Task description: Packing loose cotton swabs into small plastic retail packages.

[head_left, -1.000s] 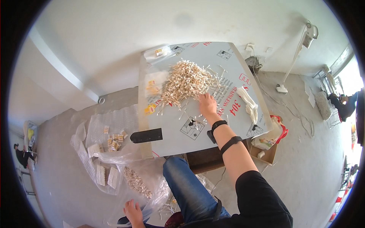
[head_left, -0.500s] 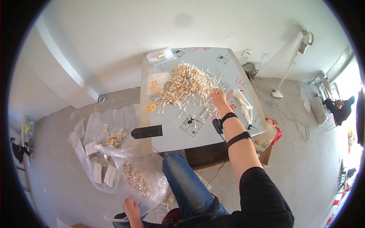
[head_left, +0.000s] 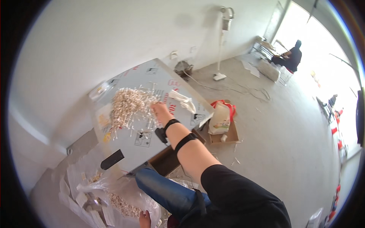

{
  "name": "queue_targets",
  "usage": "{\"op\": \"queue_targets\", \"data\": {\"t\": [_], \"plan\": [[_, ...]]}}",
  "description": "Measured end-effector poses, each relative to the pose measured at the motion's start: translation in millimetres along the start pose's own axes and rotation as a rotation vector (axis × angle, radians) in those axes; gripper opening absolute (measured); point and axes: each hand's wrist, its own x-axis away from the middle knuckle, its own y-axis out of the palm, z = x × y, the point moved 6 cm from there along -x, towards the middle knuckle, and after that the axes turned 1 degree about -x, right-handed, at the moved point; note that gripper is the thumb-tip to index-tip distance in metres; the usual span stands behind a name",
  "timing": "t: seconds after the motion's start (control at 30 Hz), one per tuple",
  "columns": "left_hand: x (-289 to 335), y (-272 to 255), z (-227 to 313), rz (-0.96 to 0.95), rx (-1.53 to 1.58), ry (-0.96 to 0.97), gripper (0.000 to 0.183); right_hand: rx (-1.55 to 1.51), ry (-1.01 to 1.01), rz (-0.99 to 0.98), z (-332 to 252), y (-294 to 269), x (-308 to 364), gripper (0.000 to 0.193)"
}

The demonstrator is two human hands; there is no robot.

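A large heap of cotton swabs (head_left: 131, 104) lies on the film-covered board (head_left: 142, 155) of the low table. At the heap's right edge my right hand (head_left: 161, 113) is closed, knuckles up, among loose swabs; what its fingers hold is too small to make out. Black straps and a small black device circle that wrist and forearm. My left hand (head_left: 145, 219) hangs low by my leg with its fingers apart, beside a clear plastic bag (head_left: 150, 203) holding more swabs (head_left: 123, 205). A few swabs lie apart in front of the heap.
On the board are a black flat strip (head_left: 112, 159), a crumpled white cloth (head_left: 183, 102) and a clear packet (head_left: 100, 91). An open carton (head_left: 224, 139) with a white bag stands right of the table. A cable crosses the floor near a stick vacuum (head_left: 220, 49). Another person (head_left: 291, 59) sits far off.
The view has swung to the right, so the table now sits further left and more floor shows. My right hand stays at the heap's right edge; my left hand stays low by the bag.
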Motion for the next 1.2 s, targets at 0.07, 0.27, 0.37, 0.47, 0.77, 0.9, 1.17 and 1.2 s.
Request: {"op": "queue_targets", "data": {"t": [0.07,0.27,0.37,0.47,0.77,0.9,1.17,1.2], "plan": [[-17,19,13,-0.003,-0.018,0.114,0.055,-0.135,-0.020,0.044,-13,-26,-6,0.012],[-42,36,2,0.027,0.154,0.294,0.044,-0.431,0.064,0.010,-6,-10,16,0.009],[-45,43,19,0.062,0.334,0.358,0.039,-0.513,0.079,0.030,-9,-5,23,0.008],[-38,37,46,0.135,0.397,0.375,0.037,-0.608,0.142,0.047,-7,5,36,0.009],[-21,30,95,0.231,0.318,0.362,0.039,-0.770,0.274,-0.055,14,22,44,0.008],[-5,18,92,0.465,0.247,0.468,0.036,-0.809,0.315,-0.016,16,39,50,0.007],[19,-9,47,0.111,-0.162,0.337,0.061,-0.787,0.324,-0.027,22,26,38,0.007],[21,-4,40,-0.104,-0.114,0.223,0.080,-0.803,0.317,-0.022,23,25,39,0.007]]}}
